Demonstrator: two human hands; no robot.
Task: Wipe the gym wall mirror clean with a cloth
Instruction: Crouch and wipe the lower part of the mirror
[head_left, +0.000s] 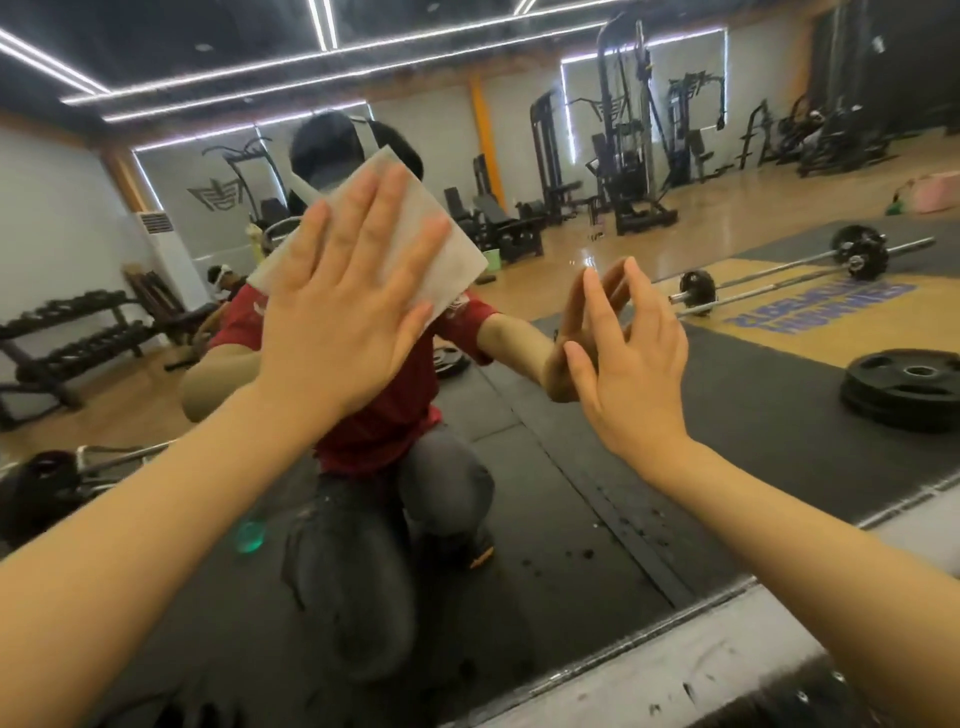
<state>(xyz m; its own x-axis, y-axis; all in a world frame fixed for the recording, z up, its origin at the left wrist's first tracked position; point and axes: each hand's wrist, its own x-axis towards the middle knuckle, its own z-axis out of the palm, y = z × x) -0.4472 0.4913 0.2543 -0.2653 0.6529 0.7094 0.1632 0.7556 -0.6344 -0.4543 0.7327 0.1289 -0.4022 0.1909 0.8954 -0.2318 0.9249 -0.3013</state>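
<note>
I crouch close to the mirror (727, 218) so that its lower part is within easy reach of both arms. My left hand (343, 312) lies flat on the white cloth (441, 254), fingers straight and spread, pressing it against the glass; that is no curled grip at all but an open palm, which I judge spreads the pressure over the whole cloth so it wipes a broad strip instead of a narrow line. The cloth sits at about head height in my reflection, tilted, with a corner standing up above my fingertips. My right hand (631, 364) holds nothing: its fingers are straight and its fingertips touch the glass just beside the cloth, meeting their own reflection, probably to steady me while I lean in. Dark specks show low on the glass near the pale ledge (701, 649) under it, so I judge that part not yet wiped.
</note>
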